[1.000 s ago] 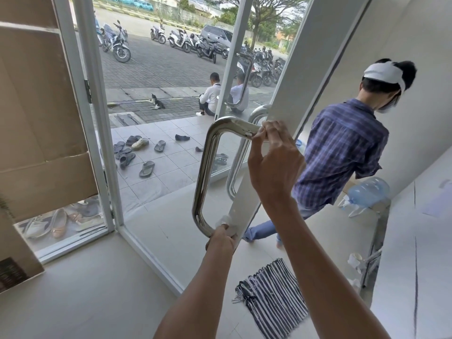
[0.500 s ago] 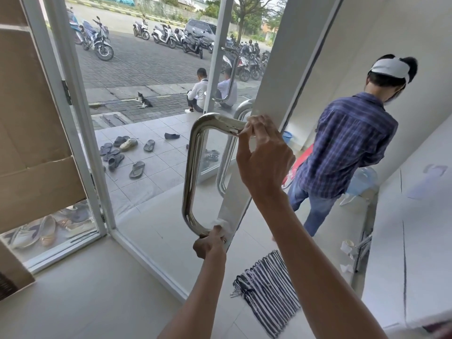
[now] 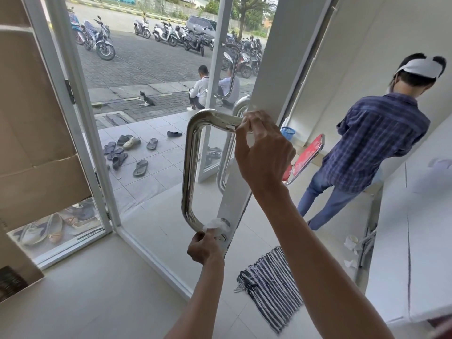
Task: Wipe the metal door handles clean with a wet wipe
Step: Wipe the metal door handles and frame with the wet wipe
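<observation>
- The handle (image 3: 188, 167), a bent tube of shiny metal, is fixed on the white frame of an open glass door (image 3: 274, 57).
- Its upper bar is grasped by the right hand (image 3: 264, 152), with the fingers curled over it close to the frame.
- The wet wipe (image 3: 216, 225), white and crumpled, is pinched by the left hand (image 3: 204, 248) and pressed on the lower end of the handle, just at its round mount.
- A second handle (image 3: 223, 167) is seen through the glass on the outer side of the same door.
- The plates on the motorbikes (image 3: 100, 42) outside are too small to be read.
- The floor (image 3: 97, 302) inside is made of pale smooth tiles; a striped mat (image 3: 271, 287) is laid on it near the door.
- Brown cardboard (image 3: 31, 118) is placed against the window at the left.
- A person in a checked shirt (image 3: 374, 143) is seen from the back at the right, beside a white wall.
- Outside, sandals (image 3: 127, 150) are scattered on the tiled porch, a cat (image 3: 146, 100) lies on the paving, and two people (image 3: 199, 90) are seated on the step.
</observation>
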A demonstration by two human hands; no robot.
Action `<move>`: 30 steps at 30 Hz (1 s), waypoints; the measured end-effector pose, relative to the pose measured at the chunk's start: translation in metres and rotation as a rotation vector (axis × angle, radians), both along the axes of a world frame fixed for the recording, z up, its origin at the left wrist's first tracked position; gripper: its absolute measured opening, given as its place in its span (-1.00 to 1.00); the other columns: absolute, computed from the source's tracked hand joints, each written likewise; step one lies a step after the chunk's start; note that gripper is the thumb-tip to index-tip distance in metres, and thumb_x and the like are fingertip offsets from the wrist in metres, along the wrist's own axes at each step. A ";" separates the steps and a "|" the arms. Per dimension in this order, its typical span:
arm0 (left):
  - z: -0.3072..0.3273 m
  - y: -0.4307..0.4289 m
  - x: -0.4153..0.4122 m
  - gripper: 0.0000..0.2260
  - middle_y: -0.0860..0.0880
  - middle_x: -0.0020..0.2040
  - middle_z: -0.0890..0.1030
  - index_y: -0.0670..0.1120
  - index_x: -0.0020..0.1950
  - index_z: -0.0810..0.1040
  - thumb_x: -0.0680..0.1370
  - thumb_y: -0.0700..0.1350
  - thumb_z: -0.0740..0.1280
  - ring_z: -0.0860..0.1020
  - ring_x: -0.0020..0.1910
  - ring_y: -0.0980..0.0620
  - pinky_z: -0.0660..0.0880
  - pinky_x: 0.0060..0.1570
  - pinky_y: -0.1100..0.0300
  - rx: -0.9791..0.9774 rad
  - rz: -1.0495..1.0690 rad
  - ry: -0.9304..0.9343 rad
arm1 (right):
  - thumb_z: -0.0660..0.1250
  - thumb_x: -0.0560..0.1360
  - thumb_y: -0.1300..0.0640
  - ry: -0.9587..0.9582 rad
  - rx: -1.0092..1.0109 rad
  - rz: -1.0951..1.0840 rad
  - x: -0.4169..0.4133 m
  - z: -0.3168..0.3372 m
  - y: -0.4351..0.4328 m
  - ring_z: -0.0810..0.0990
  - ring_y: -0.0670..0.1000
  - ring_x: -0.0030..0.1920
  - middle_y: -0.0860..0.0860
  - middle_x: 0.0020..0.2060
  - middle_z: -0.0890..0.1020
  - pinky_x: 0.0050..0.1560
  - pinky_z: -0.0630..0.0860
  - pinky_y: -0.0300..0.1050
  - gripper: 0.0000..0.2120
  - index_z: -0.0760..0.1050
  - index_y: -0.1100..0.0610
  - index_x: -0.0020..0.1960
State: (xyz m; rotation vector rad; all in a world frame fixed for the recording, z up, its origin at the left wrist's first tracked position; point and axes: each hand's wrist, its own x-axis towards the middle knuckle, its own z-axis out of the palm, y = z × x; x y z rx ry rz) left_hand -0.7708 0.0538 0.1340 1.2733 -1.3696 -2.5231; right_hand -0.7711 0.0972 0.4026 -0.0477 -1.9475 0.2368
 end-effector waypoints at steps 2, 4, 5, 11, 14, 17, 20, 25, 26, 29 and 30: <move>0.004 -0.006 0.004 -0.92 0.04 -0.36 0.68 -0.04 -0.39 0.66 0.19 -0.18 0.51 0.67 -0.23 -0.07 0.64 -0.13 0.03 0.025 0.023 0.050 | 0.16 0.57 0.02 -0.004 -0.015 0.006 0.000 0.000 -0.001 0.66 -0.04 0.09 -0.03 0.10 0.69 -0.08 0.56 -0.19 -0.68 0.66 0.09 0.08; 0.012 -0.013 0.007 -0.83 0.06 -0.39 0.67 -0.03 -0.40 0.67 0.14 -0.29 0.49 0.66 -0.25 -0.06 0.60 -0.20 0.13 0.073 0.040 0.099 | 0.16 0.58 0.02 -0.007 -0.029 0.013 0.000 0.001 -0.001 0.66 -0.04 0.11 -0.02 0.11 0.68 -0.06 0.56 -0.18 -0.67 0.66 0.10 0.09; 0.016 -0.017 0.007 -0.80 0.06 -0.38 0.67 -0.05 -0.36 0.68 0.16 -0.35 0.48 0.65 -0.26 -0.05 0.59 -0.21 0.16 0.075 0.054 0.110 | 0.16 0.58 0.02 -0.007 -0.034 0.019 0.000 0.001 -0.002 0.65 -0.04 0.12 -0.02 0.11 0.68 -0.05 0.57 -0.17 -0.67 0.66 0.11 0.09; 0.022 -0.043 -0.008 -0.91 0.03 -0.28 0.65 -0.22 -0.11 0.70 0.40 -0.30 0.47 0.61 -0.20 -0.01 0.60 -0.02 0.08 -0.123 0.057 0.159 | 0.17 0.59 0.00 -0.019 -0.049 0.020 0.000 0.002 0.000 0.64 -0.05 0.15 -0.02 0.14 0.67 -0.01 0.58 -0.17 -0.67 0.66 0.10 0.12; 0.033 -0.061 -0.020 -0.82 -0.07 -0.18 0.70 -0.23 0.01 0.69 0.42 -0.29 0.49 0.59 -0.21 0.08 0.54 -0.13 0.24 -0.300 -0.028 0.267 | 0.13 0.59 -0.04 -0.023 -0.057 0.020 0.001 0.004 -0.002 0.65 -0.04 0.14 -0.03 0.13 0.67 -0.01 0.58 -0.16 -0.63 0.66 0.09 0.11; 0.050 -0.077 -0.031 -0.75 -0.06 -0.06 0.71 -0.16 0.10 0.68 0.43 -0.30 0.45 0.65 -0.20 0.14 0.58 -0.13 0.29 -0.498 -0.145 0.469 | 0.15 0.59 -0.03 -0.028 -0.067 0.025 0.002 0.007 -0.001 0.65 -0.02 0.14 -0.02 0.14 0.67 0.02 0.58 -0.14 -0.64 0.66 0.11 0.11; 0.067 -0.087 -0.036 -0.73 0.04 -0.06 0.70 -0.14 0.15 0.67 0.46 -0.28 0.42 0.65 -0.15 0.19 0.60 -0.10 0.26 -0.719 -0.241 0.633 | 0.17 0.60 0.00 -0.036 -0.074 0.047 0.001 0.005 0.001 0.64 0.00 0.16 0.01 0.15 0.66 0.07 0.59 -0.10 -0.66 0.65 0.13 0.13; 0.115 -0.098 -0.049 -0.70 0.03 0.00 0.67 -0.18 0.16 0.65 0.46 -0.38 0.36 0.59 -0.15 0.43 0.58 -0.01 0.34 -0.886 -0.251 0.840 | 0.23 0.59 0.10 -0.040 -0.053 0.080 0.000 0.001 0.004 0.59 0.05 0.24 0.09 0.16 0.65 0.18 0.57 -0.04 -0.71 0.63 0.21 0.16; 0.126 -0.099 -0.051 -0.70 0.02 0.00 0.67 -0.20 0.17 0.64 0.46 -0.39 0.37 0.59 -0.15 0.44 0.57 -0.01 0.35 -0.880 -0.240 0.875 | 0.23 0.60 0.11 -0.040 -0.050 0.082 0.000 0.000 0.005 0.59 0.06 0.24 0.10 0.17 0.65 0.18 0.57 -0.03 -0.71 0.62 0.22 0.16; 0.166 -0.100 -0.055 -0.69 0.09 -0.04 0.68 -0.19 0.19 0.60 0.47 -0.38 0.41 0.62 -0.14 0.39 0.57 -0.06 0.37 -0.799 -0.230 1.004 | 0.20 0.61 0.12 -0.041 -0.050 0.102 0.001 -0.002 0.007 0.58 0.07 0.26 0.11 0.19 0.63 0.18 0.57 -0.02 -0.70 0.60 0.22 0.20; 0.180 -0.100 -0.057 -0.68 0.20 -0.08 0.67 -0.17 0.20 0.58 0.46 -0.37 0.42 0.62 -0.14 0.37 0.56 -0.08 0.38 -0.775 -0.233 1.049 | 0.19 0.61 0.12 -0.043 -0.051 0.110 0.001 -0.002 0.008 0.57 0.07 0.27 0.11 0.20 0.63 0.18 0.56 -0.02 -0.69 0.60 0.22 0.21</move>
